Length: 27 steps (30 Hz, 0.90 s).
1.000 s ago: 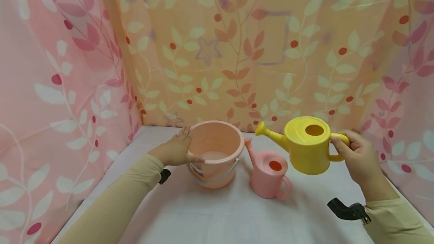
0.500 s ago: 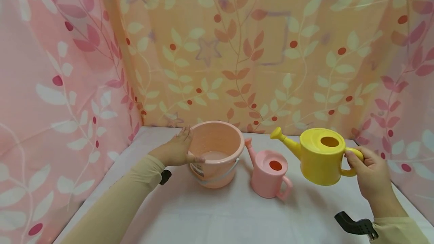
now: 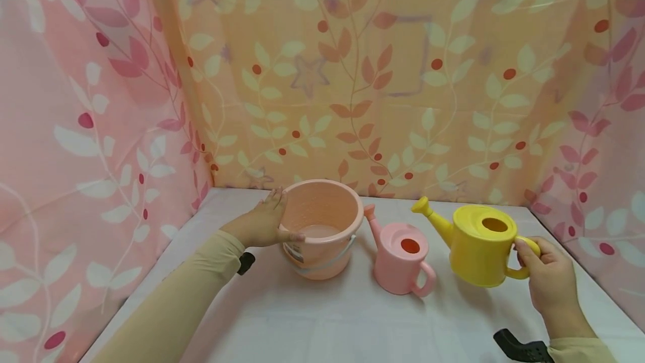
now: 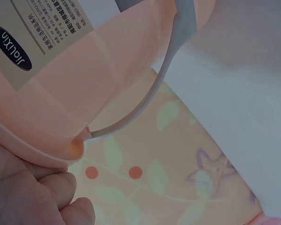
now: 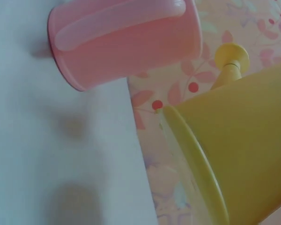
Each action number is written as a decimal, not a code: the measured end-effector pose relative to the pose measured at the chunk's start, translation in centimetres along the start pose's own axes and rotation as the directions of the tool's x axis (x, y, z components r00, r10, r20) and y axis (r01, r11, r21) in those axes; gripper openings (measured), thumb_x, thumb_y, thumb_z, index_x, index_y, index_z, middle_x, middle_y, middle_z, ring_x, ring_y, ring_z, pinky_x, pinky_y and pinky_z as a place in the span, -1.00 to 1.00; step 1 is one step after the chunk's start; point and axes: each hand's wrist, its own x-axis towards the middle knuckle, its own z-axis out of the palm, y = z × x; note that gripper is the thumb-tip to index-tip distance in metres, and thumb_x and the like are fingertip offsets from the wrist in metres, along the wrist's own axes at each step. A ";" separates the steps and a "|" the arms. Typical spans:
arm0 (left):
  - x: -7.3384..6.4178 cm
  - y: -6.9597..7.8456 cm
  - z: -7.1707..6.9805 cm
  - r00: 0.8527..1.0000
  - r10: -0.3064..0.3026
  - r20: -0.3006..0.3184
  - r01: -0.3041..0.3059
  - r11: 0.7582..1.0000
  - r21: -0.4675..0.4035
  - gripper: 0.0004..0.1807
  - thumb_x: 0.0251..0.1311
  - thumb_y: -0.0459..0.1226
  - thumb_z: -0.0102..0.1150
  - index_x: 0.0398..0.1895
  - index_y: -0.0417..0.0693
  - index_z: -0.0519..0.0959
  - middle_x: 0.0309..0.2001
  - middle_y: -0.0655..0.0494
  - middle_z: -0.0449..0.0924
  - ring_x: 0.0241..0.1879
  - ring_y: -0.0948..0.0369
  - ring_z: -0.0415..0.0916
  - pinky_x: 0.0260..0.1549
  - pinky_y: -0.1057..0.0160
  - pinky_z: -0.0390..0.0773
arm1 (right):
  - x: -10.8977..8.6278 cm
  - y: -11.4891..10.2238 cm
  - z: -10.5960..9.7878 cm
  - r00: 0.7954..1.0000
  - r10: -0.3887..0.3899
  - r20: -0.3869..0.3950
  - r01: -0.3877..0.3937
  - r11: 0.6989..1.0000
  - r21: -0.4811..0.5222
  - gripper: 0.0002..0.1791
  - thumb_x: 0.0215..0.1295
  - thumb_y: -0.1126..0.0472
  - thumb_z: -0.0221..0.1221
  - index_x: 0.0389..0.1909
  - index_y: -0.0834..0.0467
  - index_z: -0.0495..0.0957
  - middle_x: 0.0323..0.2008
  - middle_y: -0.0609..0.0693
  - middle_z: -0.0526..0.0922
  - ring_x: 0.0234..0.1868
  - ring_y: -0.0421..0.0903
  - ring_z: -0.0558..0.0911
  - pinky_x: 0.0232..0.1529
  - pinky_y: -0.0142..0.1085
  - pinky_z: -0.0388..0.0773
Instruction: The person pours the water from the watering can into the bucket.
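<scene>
My left hand (image 3: 264, 221) rests on the left rim of a peach plastic bucket (image 3: 322, 256), with straight fingers and the thumb along the near rim. In the left wrist view, the fingertips (image 4: 82, 211) lie at the rim, near where the grey bail handle (image 4: 145, 98) joins the bucket. On the right, my right hand (image 3: 551, 282) grips the handle of a yellow watering can (image 3: 478, 259) and holds it upright a little above the table, spout pointing left. Between bucket and yellow can stands a smaller pink watering can (image 3: 395, 268), its spout tip close to the bucket rim.
A white cloth-covered table (image 3: 322, 329) lies under everything. Leaf-patterned curtains rise behind it (image 3: 322, 99) and along the left and right sides. A printed label (image 4: 42, 42) is stuck on the bucket's side. Shadows fall on the tabletop beneath the yellow can.
The right hand has carried the yellow watering can rightward and down, closer to the table. My left hand, the bucket and the pink can have stayed in place.
</scene>
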 end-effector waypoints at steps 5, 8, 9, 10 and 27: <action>-0.1 0.0 0.0 1.000 0.005 0.003 -0.005 1.000 0.000 0.34 -0.15 0.47 -0.09 0.37 -0.41 -0.28 0.39 -0.33 -0.44 0.38 -0.10 -0.46 0.28 -0.12 -0.16 | -0.1 0.9 0.5 1.000 0.023 -0.007 -0.023 1.000 -0.009 -0.82 0.30 0.23 0.07 -0.47 0.21 0.50 -0.61 -0.11 0.36 -0.46 -0.20 0.30 -0.48 -0.57 0.34; 0.0 -0.1 0.1 1.000 0.003 0.004 -0.003 1.000 0.007 0.35 -0.16 0.48 -0.11 0.38 -0.40 -0.29 0.39 -0.32 -0.45 0.38 -0.09 -0.47 0.29 -0.11 -0.16 | -0.3 1.4 0.7 0.998 0.059 0.000 -0.059 0.996 -0.064 -0.76 0.32 0.17 0.05 -0.44 0.26 0.49 -0.60 -0.11 0.34 -0.43 -0.19 0.29 -0.47 -0.55 0.34; 0.0 -0.2 0.1 1.000 0.003 0.004 -0.003 1.000 0.008 0.35 -0.16 0.49 -0.12 0.38 -0.40 -0.29 0.39 -0.32 -0.45 0.38 -0.09 -0.47 0.29 -0.10 -0.17 | -0.3 1.6 0.8 0.997 0.071 0.005 -0.070 0.993 -0.097 -0.74 0.33 0.14 0.03 -0.42 0.27 0.48 -0.60 -0.11 0.34 -0.42 -0.19 0.29 -0.46 -0.54 0.34; 0.0 -0.2 0.1 1.000 0.005 0.000 -0.005 1.000 0.012 0.35 -0.16 0.49 -0.12 0.38 -0.40 -0.28 0.39 -0.32 -0.44 0.38 -0.10 -0.47 0.29 -0.11 -0.16 | -0.4 1.7 0.9 0.997 0.082 0.006 -0.081 0.990 -0.112 -0.71 0.33 0.13 0.03 -0.41 0.30 0.47 -0.60 -0.12 0.34 -0.42 -0.19 0.29 -0.47 -0.53 0.34; 0.3 -0.2 0.1 1.000 0.005 0.005 -0.005 1.000 0.011 0.35 -0.15 0.47 -0.10 0.37 -0.42 -0.27 0.39 -0.33 -0.43 0.38 -0.11 -0.46 0.29 -0.10 -0.16 | -1.4 3.8 0.5 0.976 0.211 0.046 -0.191 0.944 -0.269 -0.52 0.35 -0.04 -0.05 -0.28 0.39 0.37 -0.56 -0.09 0.34 -0.37 -0.20 0.29 -0.50 -0.47 0.36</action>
